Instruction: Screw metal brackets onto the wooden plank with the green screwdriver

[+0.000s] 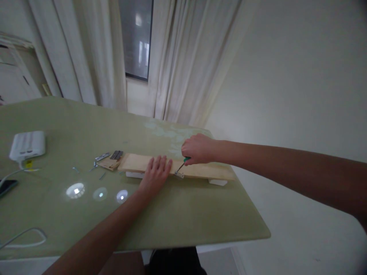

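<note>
A long pale wooden board (200,170) lies on the green table (177,217), raised on small white blocks. My left hand (156,172) rests flat on the board, fingers stretched out. My right hand (197,149) is closed round a green-handled screwdriver (183,164). The screwdriver's tip points down at a small metal hinge (179,175) on the board's near edge.
Loose metal hinges (116,154) and screws (101,175) lie left of the board beside a small wood piece (109,164). A white power adapter (27,145) with a cable and a dark phone (7,187) sit at the far left. Curtains and a window stand behind.
</note>
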Tool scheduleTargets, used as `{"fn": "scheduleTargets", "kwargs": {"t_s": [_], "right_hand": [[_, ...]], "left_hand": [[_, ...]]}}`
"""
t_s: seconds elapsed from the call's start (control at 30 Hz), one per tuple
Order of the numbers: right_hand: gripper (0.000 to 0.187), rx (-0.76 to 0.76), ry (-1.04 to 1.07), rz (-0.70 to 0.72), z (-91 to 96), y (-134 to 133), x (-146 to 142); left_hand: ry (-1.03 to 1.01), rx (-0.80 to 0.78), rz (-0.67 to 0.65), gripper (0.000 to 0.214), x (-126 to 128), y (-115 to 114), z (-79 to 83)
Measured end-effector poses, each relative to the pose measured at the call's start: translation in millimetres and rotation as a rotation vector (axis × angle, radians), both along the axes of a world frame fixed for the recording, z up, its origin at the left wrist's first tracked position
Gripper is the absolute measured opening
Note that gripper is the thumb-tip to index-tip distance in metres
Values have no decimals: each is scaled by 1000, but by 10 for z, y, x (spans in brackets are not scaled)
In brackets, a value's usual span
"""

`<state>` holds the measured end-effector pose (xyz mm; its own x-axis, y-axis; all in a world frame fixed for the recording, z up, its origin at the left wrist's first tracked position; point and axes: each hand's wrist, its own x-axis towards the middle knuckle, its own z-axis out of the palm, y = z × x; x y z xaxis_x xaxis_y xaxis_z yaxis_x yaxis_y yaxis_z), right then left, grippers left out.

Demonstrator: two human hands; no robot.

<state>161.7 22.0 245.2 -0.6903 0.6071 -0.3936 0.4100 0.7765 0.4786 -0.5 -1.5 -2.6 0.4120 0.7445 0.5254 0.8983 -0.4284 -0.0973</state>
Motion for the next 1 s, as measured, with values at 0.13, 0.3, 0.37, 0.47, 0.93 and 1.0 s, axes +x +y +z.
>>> {"fn": "scheduleTargets", "kwargs": {"t_s": [0.13,0.3,0.37,0.47,0.93,1.0], "right_hand": [[34,34,19,-22,78,-27,-19],[30,-12,45,-19,-2,-28,-18],[31,-12,51,-26,-39,-22,-4],[31,-7,46,-28,-48,-19,17],[41,-82,76,-282,46,125,-299],[51,-78,102,-268,66,108,-300]], "left_hand": [[32,23,10,51,0,-4,4],[10,10,2,53,-3,-1,-6],[-12,1,-10,54,-5,3,-15],[-20,-5,-13,55,-9,6,-21],[63,15,9,52,-15,-37,51],[61,15,8,52,-12,-41,58]]}}
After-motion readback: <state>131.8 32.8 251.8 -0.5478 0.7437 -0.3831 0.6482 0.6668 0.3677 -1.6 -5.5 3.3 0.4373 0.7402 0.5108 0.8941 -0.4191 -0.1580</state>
